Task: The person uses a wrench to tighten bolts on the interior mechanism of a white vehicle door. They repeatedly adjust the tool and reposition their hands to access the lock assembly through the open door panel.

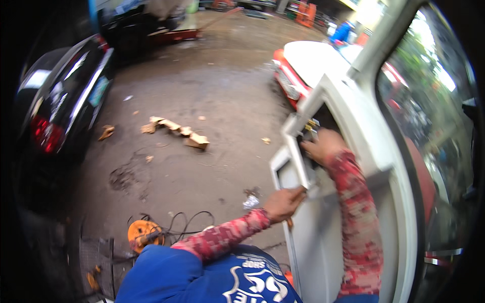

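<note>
Right hand point(326, 145) is in the opening near the pale vehicle door's point(316, 247) upper left edge; can't tell what its grip holds. Left hand point(284, 204) touches the frame's point(299, 164) lower corner, grip closure unclear. Brace frame, keep knuckles off edges.

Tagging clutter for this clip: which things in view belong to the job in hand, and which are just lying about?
In the job, judging by contact:
pale panel with framed openings
left hand, at its frame edge
right hand, at the upper opening

Likely just lying about:
tan broken strip
crumpled silvery scrap
orange reel, though its role is unclear
</note>
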`<state>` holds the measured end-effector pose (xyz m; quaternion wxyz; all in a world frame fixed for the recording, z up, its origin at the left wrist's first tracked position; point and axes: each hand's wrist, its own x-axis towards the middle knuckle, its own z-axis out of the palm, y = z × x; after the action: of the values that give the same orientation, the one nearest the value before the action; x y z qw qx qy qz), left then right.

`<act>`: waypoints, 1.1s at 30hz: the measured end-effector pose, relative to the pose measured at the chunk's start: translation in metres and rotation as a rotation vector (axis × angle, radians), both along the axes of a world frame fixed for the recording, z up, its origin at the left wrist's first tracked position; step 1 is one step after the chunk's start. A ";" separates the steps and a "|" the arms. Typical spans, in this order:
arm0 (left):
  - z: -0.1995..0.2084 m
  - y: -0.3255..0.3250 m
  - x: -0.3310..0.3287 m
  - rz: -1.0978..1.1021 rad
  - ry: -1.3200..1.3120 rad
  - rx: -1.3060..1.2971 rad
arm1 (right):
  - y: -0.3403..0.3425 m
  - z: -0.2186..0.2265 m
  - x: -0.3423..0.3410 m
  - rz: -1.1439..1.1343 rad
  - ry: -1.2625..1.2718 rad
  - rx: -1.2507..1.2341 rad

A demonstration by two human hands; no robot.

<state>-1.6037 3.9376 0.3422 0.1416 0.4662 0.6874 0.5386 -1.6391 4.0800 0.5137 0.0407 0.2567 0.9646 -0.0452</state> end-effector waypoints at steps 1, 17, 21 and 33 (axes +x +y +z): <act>0.001 -0.001 0.005 0.006 -0.061 0.062 | 0.001 -0.004 -0.002 -0.102 0.011 -0.087; 0.048 -0.009 0.011 -0.396 -0.911 -0.001 | -0.006 0.014 -0.003 -0.116 -0.141 -0.012; 0.065 -0.002 0.008 -0.429 -1.051 0.026 | -0.006 0.016 -0.001 -0.046 -0.174 0.018; 0.086 0.003 0.014 -0.458 -1.335 0.078 | 0.001 0.016 0.000 0.061 -0.240 0.072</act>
<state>-1.5902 3.9410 0.4280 0.6257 0.1739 0.3185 0.6905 -1.6392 4.0813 0.5300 0.1479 0.2321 0.9611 0.0219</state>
